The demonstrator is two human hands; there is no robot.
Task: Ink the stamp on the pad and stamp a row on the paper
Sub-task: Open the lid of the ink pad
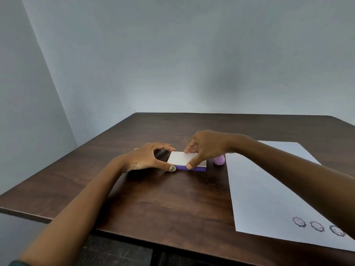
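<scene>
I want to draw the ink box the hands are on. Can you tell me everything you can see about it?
The ink pad box is a small flat rectangle with a white lid and a purple base. It looks like plastic. The lid is down, so no ink shows. It lies flat on the dark wooden table, left of the paper, with the little purple stamp beside its right end. The left hand holds its left end; the right hand pinches the lid between thumb and fingers.

A flat purple ink pad with its white lid shut lies left of a small lilac stamp. The white paper alongside shows three round stamped marks.
</scene>
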